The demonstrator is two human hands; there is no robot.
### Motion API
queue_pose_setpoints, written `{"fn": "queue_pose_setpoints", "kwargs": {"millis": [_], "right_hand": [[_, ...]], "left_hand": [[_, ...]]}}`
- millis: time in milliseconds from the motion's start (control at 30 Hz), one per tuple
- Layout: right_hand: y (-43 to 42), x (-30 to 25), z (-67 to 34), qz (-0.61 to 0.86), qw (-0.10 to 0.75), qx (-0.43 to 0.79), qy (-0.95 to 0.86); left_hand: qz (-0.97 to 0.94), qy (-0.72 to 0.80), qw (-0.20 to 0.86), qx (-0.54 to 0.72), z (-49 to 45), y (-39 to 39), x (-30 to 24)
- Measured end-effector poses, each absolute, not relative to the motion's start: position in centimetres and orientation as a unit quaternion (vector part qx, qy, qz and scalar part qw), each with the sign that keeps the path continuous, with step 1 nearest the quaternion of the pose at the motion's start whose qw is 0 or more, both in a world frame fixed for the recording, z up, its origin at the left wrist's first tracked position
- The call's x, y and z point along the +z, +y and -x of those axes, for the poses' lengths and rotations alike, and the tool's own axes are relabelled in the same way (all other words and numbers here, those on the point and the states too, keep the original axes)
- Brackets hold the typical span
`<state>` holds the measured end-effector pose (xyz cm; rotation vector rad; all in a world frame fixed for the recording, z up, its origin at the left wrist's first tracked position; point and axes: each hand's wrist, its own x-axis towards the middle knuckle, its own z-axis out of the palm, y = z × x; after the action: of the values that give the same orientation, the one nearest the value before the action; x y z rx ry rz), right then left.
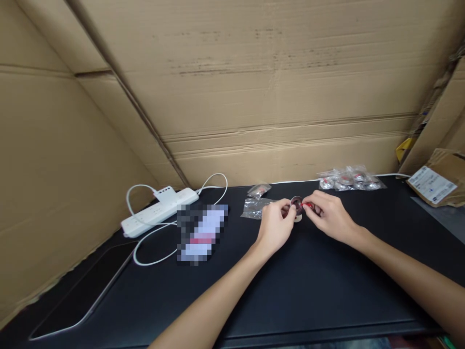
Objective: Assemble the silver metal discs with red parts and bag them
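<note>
My left hand (276, 224) and my right hand (329, 215) meet above the black tabletop (312, 281). Between their fingertips they pinch a small round dark disc with a red tab (298, 205); the left fingers grip the disc and the right fingers pinch the red tab at its right side. A pale round piece shows just under the disc. Empty clear plastic wrappers (255, 207) lie just left of my left hand, one smaller wrapper (258, 190) behind them.
A pile of small clear bags with round parts (348, 179) lies at the back right. A white power strip (160, 210) with looping cable sits at the left, beside a blurred-out flat item (202, 233). Cardboard walls (254, 97) enclose the desk; a labelled parcel (436, 182) sits far right.
</note>
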<state>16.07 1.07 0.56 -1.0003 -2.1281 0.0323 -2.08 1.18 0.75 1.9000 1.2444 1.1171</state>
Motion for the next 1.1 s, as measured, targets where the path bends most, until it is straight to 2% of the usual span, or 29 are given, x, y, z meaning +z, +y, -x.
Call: {"fn": "queue_pose_setpoints", "kwargs": {"millis": [200,467,567,800,933,1100], "right_hand": [[1.1,-0.2,-16.2,0.373,0.337,-0.08,-0.861],[1.2,-0.5,-16.1,0.367,0.288,-0.141,-0.873],[1.1,-0.5,-16.0,0.371,0.299,-0.111,-0.872],[0.6,-0.8,-15.1,0.419,0.386,-0.012,-0.822],[0.4,-0.3,-14.8,0.454,0.446,0.076,-0.768],[0.6,0.2,-14.8,0.425,0.467,0.131,-0.764]], "left_hand": [[-0.727,0.437,0.33,0.415,1.7,0.8,0.5],[-0.758,0.426,0.273,0.413,1.5,0.4,0.6],[-0.778,0.422,0.242,0.398,1.4,0.1,0.6],[-0.78,0.4,0.247,0.413,1.4,-0.2,0.5],[-0.743,0.399,0.31,0.439,1.5,0.2,0.2],[-0.681,0.421,0.38,0.463,1.8,1.1,0.1]]}}
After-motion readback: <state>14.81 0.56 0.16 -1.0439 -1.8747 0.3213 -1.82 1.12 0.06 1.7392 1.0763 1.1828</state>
